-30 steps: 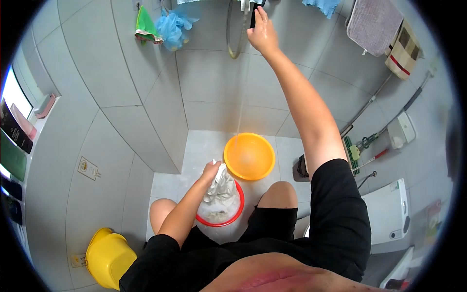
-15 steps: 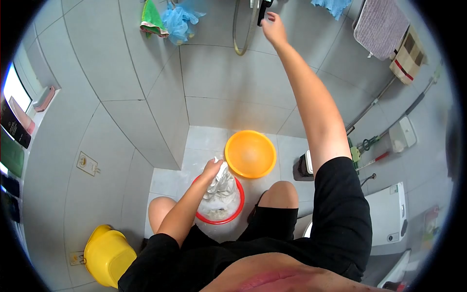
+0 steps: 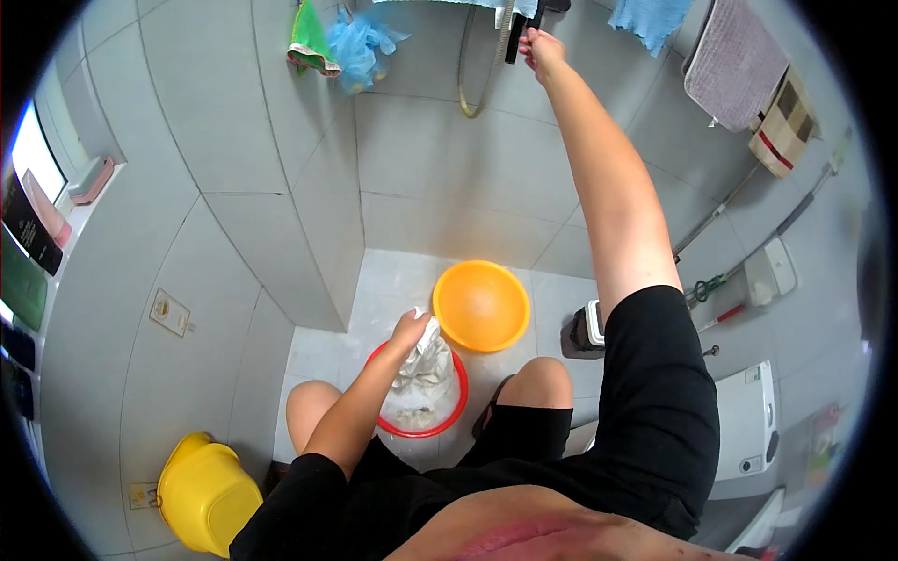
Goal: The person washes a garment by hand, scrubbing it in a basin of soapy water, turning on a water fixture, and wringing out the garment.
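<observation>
A bunched white cloth hangs from my left hand, which is closed on its upper end. The cloth's lower part rests in a red-rimmed basin with whitish suds, between my knees. Just beyond it on the floor is an orange basin. My right hand is raised far forward at the wall, fingers curled beside a black shower fitting; whether it touches the fitting or holds anything cannot be made out. A hose loops down to the left of the fitting.
A yellow bucket is at the lower left. Near my right arm stands a dark bin with a white lid. Towels and a blue mesh puff hang on the walls. Bottles line the left window ledge. Mop handles lean at the right.
The water stream into the orange basin, seen a second ago, no longer shows. My right hand's outstretched fingers have curled. The view has shifted slightly; my left hand keeps its hold on the cloth.
</observation>
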`<act>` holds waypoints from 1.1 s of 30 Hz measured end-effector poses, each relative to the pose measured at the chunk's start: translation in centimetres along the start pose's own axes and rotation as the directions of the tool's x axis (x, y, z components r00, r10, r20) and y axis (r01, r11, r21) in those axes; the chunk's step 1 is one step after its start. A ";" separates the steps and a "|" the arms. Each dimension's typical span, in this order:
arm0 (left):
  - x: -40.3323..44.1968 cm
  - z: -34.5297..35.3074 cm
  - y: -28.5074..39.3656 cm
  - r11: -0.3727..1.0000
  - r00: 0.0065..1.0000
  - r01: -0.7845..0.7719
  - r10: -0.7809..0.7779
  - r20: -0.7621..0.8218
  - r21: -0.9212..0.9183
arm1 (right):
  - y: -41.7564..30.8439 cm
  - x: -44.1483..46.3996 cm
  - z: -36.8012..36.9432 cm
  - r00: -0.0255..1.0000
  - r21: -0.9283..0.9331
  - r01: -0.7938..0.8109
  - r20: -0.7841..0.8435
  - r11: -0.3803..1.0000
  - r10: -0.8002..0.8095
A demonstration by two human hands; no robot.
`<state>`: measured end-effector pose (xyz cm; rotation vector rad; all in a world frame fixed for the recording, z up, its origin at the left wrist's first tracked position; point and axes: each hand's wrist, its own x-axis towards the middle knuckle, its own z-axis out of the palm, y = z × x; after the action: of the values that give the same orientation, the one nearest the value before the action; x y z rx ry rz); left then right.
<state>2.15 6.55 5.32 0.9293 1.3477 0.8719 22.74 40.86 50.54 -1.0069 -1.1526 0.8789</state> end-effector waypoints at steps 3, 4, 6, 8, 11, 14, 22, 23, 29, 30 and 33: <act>1.9 -0.1 -2.1 0.987 0.993 -0.057 0.072 -0.098 0.149 | 0.2 1.2 -1.5 0.996 -0.045 0.000 -0.088 0.999 -0.004; 2.0 -0.3 -2.1 0.984 0.994 -0.059 0.074 -0.086 0.168 | -0.1 1.2 -2.1 0.995 -0.094 0.015 -0.102 0.995 -0.025; 2.2 -0.5 -2.1 0.980 0.995 -0.057 0.071 -0.069 0.189 | -0.4 0.8 -2.6 0.995 -0.135 0.003 -0.101 0.991 -0.017; 2.1 -0.5 -2.2 0.981 0.994 -0.054 0.070 -0.081 0.187 | -0.7 0.0 -3.3 0.999 -0.111 -0.018 -0.040 0.994 0.014; 3.8 -1.0 -3.9 0.983 0.999 -0.046 0.046 0.002 0.176 | 0.5 -1.0 -3.4 0.986 -0.209 0.103 -0.105 0.972 -0.127; 2.6 -0.5 -2.9 0.966 0.996 -0.050 0.069 -0.065 0.253 | 0.6 -2.8 -3.8 0.896 -0.559 0.319 -0.085 0.765 -0.436; 2.5 -0.4 -3.0 0.956 0.997 -0.059 0.072 -0.035 0.286 | 1.7 -7.2 -3.7 0.870 -0.865 0.391 0.236 0.314 -0.432; 2.8 -0.4 -3.2 0.946 0.994 -0.062 0.088 -0.069 0.317 | 3.5 -8.1 -3.9 0.826 -0.821 0.471 0.282 0.323 -0.488; -0.2 -1.0 -0.9 0.866 0.957 -0.287 0.272 0.097 0.409 | 16.5 -28.3 -5.5 0.768 -0.420 0.266 0.636 0.868 0.072; -0.1 -1.1 -1.4 0.842 0.939 -0.344 0.305 0.159 0.416 | 19.8 -31.7 -6.2 0.694 -0.377 0.256 0.713 0.890 0.102; -3.2 -1.1 1.4 0.671 0.900 -0.434 0.362 0.245 0.601 | 23.5 -39.3 -7.6 0.590 -0.316 0.236 0.798 0.919 0.123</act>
<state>0.94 4.21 7.83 1.8504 1.3935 0.6553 21.51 10.33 15.57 -0.8693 -2.2223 1.1235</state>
